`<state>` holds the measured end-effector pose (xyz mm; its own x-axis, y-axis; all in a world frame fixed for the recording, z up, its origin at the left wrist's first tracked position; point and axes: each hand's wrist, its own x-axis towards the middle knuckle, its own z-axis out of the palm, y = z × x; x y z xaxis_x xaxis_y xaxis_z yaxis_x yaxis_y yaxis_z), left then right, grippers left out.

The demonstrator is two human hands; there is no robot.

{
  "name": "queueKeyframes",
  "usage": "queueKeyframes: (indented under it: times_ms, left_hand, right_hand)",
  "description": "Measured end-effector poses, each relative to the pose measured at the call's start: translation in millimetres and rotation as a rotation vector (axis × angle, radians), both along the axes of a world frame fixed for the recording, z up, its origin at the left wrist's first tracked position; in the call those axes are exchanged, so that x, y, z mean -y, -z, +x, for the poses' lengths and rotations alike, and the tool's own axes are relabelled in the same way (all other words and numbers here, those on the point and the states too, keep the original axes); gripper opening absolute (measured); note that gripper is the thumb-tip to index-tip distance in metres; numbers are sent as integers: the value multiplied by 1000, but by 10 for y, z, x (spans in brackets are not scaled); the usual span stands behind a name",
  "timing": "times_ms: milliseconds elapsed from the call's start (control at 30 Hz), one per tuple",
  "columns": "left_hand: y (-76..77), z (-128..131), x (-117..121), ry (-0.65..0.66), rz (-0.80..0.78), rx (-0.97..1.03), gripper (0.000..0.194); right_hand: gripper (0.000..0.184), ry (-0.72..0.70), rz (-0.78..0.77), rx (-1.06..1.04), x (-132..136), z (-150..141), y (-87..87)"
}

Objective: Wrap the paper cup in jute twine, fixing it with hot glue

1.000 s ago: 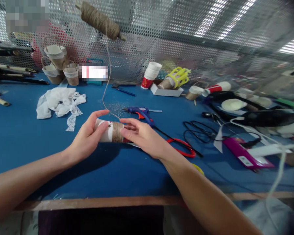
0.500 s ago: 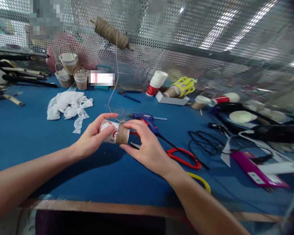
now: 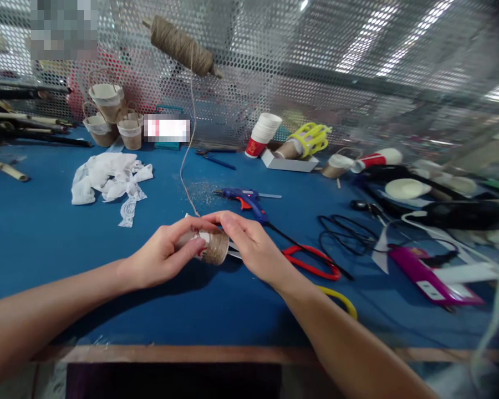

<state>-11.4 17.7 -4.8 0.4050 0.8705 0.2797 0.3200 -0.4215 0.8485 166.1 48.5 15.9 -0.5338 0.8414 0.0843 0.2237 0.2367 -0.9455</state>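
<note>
A paper cup lies on its side in the air above the table, its rim end wound with brown twine. My left hand is closed round the cup's white printed part, thumb on the near side. My right hand bends over the wound end, its fingers on the cup's upper far side. Their tips are partly hidden. A twine strand runs from the cup up to a large spool hung on the mesh panel. Just beyond my right hand lies a blue glue gun.
Red-handled scissors and a yellow loop lie at the right, near a black cable and purple power strip. White lace is heaped at left. Twine-covered cups, pliers and stacked paper cups stand or lie behind.
The cup has turned and come slightly lower and nearer, with its rim end facing right. My right hand has shifted from gripping the rim end to bending over its top.
</note>
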Motion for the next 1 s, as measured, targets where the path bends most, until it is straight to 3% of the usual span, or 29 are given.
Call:
queueKeyframes:
  times_ms: [200, 600, 1000]
  left_hand:
    - [8, 14, 22, -114, -20, -67, 26]
    - [8, 7, 10, -165, 11, -29, 25]
    - [40, 23, -17, -183, -229, 213, 22]
  right_hand:
    - [37, -7, -16, 21, 13, -16, -1]
    - [39, 42, -28, 68, -26, -22, 95]
    - [33, 49, 47, 124, 15, -49, 73]
